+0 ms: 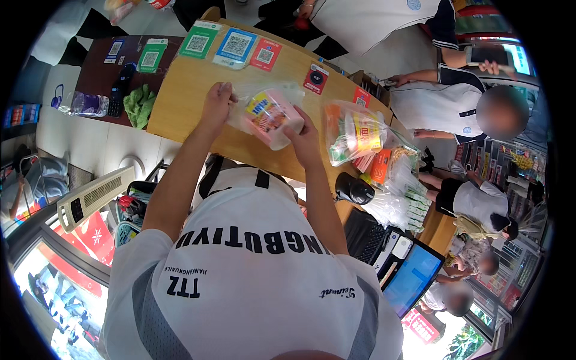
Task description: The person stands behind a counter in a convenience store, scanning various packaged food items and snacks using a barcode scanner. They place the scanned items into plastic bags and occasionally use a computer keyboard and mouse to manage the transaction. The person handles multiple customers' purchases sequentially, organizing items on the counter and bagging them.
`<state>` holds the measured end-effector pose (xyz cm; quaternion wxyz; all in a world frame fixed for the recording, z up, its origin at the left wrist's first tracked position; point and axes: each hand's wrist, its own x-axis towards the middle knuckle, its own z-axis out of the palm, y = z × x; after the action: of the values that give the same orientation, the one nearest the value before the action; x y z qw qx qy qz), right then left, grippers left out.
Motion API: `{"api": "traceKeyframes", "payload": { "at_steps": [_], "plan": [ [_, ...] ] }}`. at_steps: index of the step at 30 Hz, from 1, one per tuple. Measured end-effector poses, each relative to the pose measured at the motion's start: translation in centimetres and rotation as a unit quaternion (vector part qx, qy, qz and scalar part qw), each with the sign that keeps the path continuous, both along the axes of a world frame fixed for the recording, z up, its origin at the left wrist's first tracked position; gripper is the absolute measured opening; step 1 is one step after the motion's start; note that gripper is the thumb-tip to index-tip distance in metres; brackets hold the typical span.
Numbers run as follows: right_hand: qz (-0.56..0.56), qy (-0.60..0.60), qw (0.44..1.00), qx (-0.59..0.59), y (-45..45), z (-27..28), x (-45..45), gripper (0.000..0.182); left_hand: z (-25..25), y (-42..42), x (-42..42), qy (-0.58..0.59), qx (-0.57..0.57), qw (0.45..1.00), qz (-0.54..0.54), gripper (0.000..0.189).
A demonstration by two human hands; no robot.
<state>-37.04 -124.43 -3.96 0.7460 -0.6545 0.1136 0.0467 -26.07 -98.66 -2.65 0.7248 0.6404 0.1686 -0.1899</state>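
Observation:
My left hand (218, 102) pinches the edge of a thin clear plastic bag (292, 92) over the wooden counter (193, 108). Inside or just behind the bag's film lies a pink and white packaged food cup (272, 118) with a yellow and blue label, tilted on its side. My right hand (305, 138) grips the cup's lower right end, thumb on its side. Whether the film wraps all around the cup, I cannot tell. To the right of that hand stands a filled clear bag (355, 132) of packaged goods.
Several payment-code cards, such as a green one (198, 42), line the counter's far edge. A black barcode scanner (354, 189), a keyboard (365, 234) and a screen (411, 274) sit at right. A green cloth (139, 105) and a bottle (85, 103) lie left. People stand across the counter.

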Motion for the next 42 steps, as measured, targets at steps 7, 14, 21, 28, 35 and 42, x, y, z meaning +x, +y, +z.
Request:
{"api": "traceKeyframes", "payload": {
  "at_steps": [7, 14, 21, 28, 35, 42],
  "plan": [
    [-0.153, 0.039, 0.904, 0.397, -3.1, 2.4, -8.5, 0.055, 1.1, 2.1, 0.7, -0.060, 0.008, 0.998, -0.029, 0.028],
    [-0.222, 0.009, 0.953, 0.206, -5.4, 4.7, -10.8, 0.050, 8.9, 2.8, -0.5, -0.416, 0.507, 0.754, 0.039, 0.023],
    [-0.110, 0.177, 0.891, -0.404, -3.6, 4.0, -6.7, 0.078, 0.9, 0.8, -2.0, -0.345, 0.327, 0.718, -0.508, 0.027],
    [0.030, -0.095, 0.735, -0.671, 5.4, 6.1, -2.6, 0.062, -8.5, -4.3, 2.6, -0.429, 0.433, 0.670, -0.424, 0.048],
    [-0.015, -0.009, 0.894, -0.447, 3.7, -2.1, 1.6, 0.039, -2.8, -4.4, 2.9, -0.193, 0.403, 0.758, -0.474, 0.078],
    [-0.126, 0.115, 0.983, 0.061, 3.1, 6.3, 1.2, 0.024, -7.7, 1.4, -1.3, -0.267, 0.366, 0.819, -0.354, 0.068]
  ]
}}
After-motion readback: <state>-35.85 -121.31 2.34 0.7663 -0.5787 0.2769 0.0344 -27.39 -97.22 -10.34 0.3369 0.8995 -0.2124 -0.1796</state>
